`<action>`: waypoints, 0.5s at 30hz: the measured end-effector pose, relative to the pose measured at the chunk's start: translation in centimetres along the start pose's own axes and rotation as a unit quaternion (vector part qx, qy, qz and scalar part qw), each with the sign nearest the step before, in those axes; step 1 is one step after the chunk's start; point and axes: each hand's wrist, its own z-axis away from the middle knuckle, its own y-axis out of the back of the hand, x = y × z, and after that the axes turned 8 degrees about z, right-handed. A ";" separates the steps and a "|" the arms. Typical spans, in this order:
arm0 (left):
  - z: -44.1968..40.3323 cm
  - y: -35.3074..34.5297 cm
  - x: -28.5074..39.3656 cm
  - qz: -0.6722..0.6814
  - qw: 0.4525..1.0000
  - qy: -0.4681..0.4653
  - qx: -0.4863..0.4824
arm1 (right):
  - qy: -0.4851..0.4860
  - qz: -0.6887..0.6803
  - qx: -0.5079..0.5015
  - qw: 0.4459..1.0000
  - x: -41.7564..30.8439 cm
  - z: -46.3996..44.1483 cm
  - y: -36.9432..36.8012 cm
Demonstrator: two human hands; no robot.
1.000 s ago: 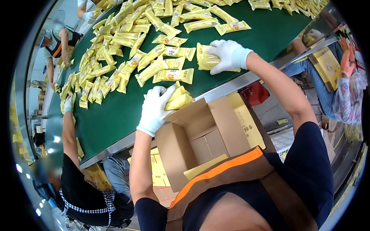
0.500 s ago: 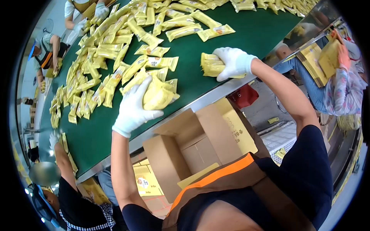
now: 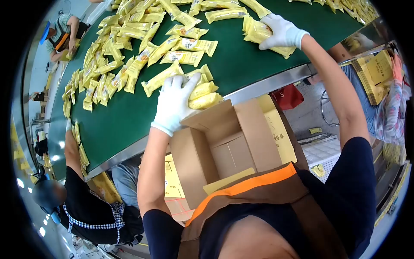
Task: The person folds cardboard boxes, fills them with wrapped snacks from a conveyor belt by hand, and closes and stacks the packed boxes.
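Observation:
My left hand (image 3: 174,101), in a white glove, is closed around several yellow snack packets (image 3: 205,100) at the near edge of the green conveyor belt (image 3: 241,69). These packets are just above the far flap of an open cardboard box (image 3: 233,155), whose visible inside shows bare brown board. Farther right, my right hand (image 3: 279,32), also gloved, grips another bunch of yellow packets (image 3: 258,32) resting on the belt. Its thumb and fingers wrap over the top of the bunch. Several loose packets (image 3: 183,57) lie between and beyond my hands.
A heap of packets (image 3: 120,39) covers the belt's far left. One co-worker (image 3: 92,203) reaches onto the belt at lower left; another (image 3: 64,34) stands across it. At right, a person's sleeve (image 3: 390,116) is beside yellow cartons (image 3: 375,71). A red bag (image 3: 288,97) hangs below the metal edge.
My left hand has brought its packets down and right to the belt's edge by the box. My right hand has shifted right along the belt with its bunch. The view has tilted slightly.

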 end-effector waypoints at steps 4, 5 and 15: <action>0.2 -0.8 -0.6 -0.028 0.997 -0.039 0.067 | -0.022 0.043 -0.096 0.994 -2.6 1.0 1.1; 0.3 -1.0 -0.8 -0.038 0.997 -0.033 0.062 | -0.030 0.045 -0.131 0.990 -3.3 1.2 1.9; -1.1 -0.5 -2.5 -0.066 0.991 -0.010 -0.116 | 0.116 0.064 0.061 0.989 -5.0 6.2 -1.4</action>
